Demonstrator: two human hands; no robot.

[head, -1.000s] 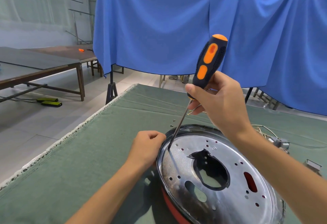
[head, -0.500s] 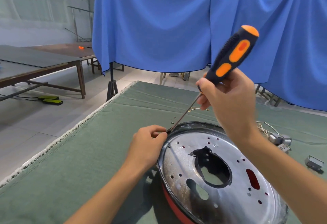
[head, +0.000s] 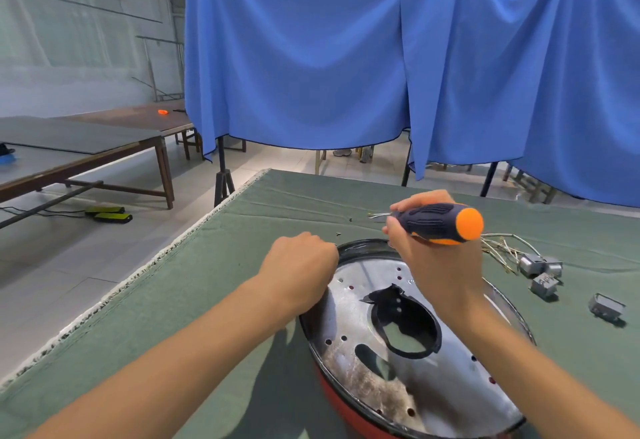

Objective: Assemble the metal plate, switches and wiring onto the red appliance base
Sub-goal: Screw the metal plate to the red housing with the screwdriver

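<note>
Right hand (head: 436, 265) grip wrapped round screwdriver (head: 440, 223), left hand (head: 299, 267) curled (contents hidden) at metal plate (head: 349, 321) rim

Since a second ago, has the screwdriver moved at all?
Yes. The screwdriver has tipped from steeply upright to nearly level, its orange end now low over the metal plate's far rim, gripped by the right hand.

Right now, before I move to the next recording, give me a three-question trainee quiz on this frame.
1. True or false: the right hand grips the screwdriver.
2. Where do the switches lie? A) on the plate B) on the cloth, right of the plate C) in the left hand
3. Fill in: the base under the plate is ___.

Key: 1 true; 2 B; 3 red.
</note>
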